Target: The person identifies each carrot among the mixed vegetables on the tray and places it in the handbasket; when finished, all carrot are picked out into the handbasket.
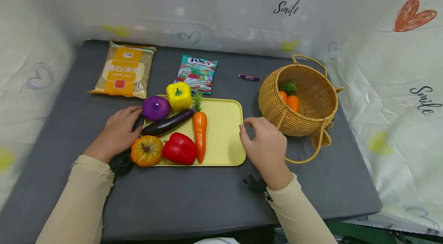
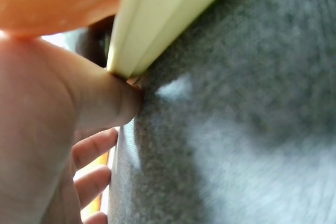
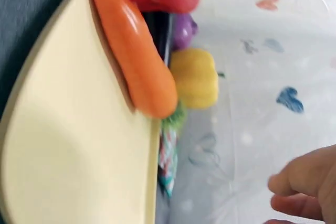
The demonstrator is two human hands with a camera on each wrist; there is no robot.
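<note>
My left hand (image 1: 117, 132) lies at the left end of a pale yellow tray (image 1: 225, 132), its thumb touching the tray's edge in the left wrist view. Its other fingers extend along the tabletop. On the tray are a purple onion (image 1: 156, 108), a yellow bell pepper (image 1: 179, 96), an eggplant (image 1: 168, 122), a small orange pumpkin (image 1: 147, 151), a red bell pepper (image 1: 180, 149) and a carrot (image 1: 200, 132). By the tray's right edge is my right hand (image 1: 265, 147), fingers loosely bent and holding nothing; the right wrist view shows its fingertips apart from the tray.
A wicker basket (image 1: 270, 94) with carrots (image 1: 293, 103) inside stands at the right, its front handle drooping onto the grey table (image 1: 194, 201). Behind the tray lie a bag of pasta (image 1: 124, 71), a teal candy bag (image 1: 197, 72) and a small purple-wrapped candy (image 1: 250, 78).
</note>
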